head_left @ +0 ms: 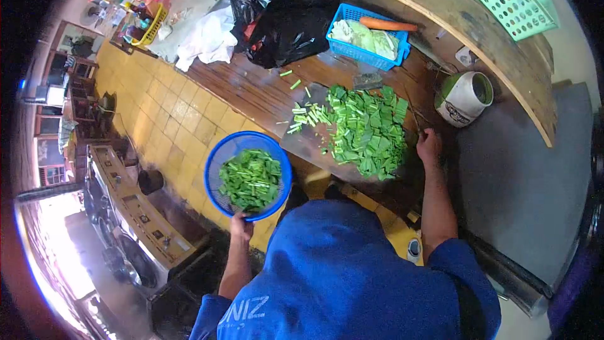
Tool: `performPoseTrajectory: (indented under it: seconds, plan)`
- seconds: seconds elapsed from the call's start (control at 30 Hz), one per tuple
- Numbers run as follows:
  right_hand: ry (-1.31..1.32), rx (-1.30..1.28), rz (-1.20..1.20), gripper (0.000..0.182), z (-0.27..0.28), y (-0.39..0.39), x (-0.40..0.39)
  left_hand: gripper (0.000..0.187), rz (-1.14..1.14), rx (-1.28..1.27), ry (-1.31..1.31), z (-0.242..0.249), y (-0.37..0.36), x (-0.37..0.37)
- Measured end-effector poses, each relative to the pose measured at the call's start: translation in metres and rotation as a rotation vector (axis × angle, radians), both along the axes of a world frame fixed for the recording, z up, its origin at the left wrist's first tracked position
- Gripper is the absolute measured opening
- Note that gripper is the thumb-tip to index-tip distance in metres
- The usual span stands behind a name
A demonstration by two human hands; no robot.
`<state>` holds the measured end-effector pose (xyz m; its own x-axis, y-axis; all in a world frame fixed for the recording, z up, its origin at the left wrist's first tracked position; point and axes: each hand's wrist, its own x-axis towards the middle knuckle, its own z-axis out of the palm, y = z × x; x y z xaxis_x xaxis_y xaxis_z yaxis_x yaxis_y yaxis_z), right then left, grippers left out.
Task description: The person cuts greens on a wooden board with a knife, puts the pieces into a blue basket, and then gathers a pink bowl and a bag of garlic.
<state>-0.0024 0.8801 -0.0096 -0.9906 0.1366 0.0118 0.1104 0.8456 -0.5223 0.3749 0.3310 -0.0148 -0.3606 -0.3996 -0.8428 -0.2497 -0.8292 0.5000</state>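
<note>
My left hand [241, 226] grips the rim of a blue mesh colander [287, 179], held off the table's front edge above the tiled floor. Chopped green leaves and stems [250, 179] lie inside it. On the cutting board [296, 141] is a large heap of cut leafy greens [368, 129], with pale stem pieces [308, 115] scattered at its left. To the right of the heap, my right hand [429, 145] is closed around what looks like a knife [414, 114]; its thin blade points away from me, and its handle is hidden in my fingers.
Behind the board stands a blue basket [365, 59] with a carrot [387, 24] and a pale cabbage [368, 39]. Black plastic bags [292, 31] and a white cloth [211, 36] lie further left. A white-and-green container [462, 102] stands right. A stove [141, 223] is at left.
</note>
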Motion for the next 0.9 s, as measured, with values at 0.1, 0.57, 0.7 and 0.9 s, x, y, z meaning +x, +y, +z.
performPoseTrajectory:
  seconds: [0.1, 0.57, 0.7, 0.9]
  plan:
    - [0.164, 0.291, 0.116, 0.026, 0.057, -0.05, -0.002, 0.023, -0.097, 0.023, -0.044, -0.029, 0.037, -0.013]
    - [-0.39, 0.294, 0.495, 0.082, 0.072, -0.213, -0.022, 0.027, -0.304, 0.164, -0.032, -0.06, 0.127, -0.072]
    - [-0.453, 0.263, 0.51, 0.091, 0.088, -0.216, -0.012, 0.018, -0.354, 0.094, -0.029, -0.053, 0.136, -0.085]
    - [-0.439, 0.336, 0.492, 0.103, 0.091, -0.225, 0.004, 0.024, -0.402, 0.025, -0.145, -0.039, 0.133, -0.09]
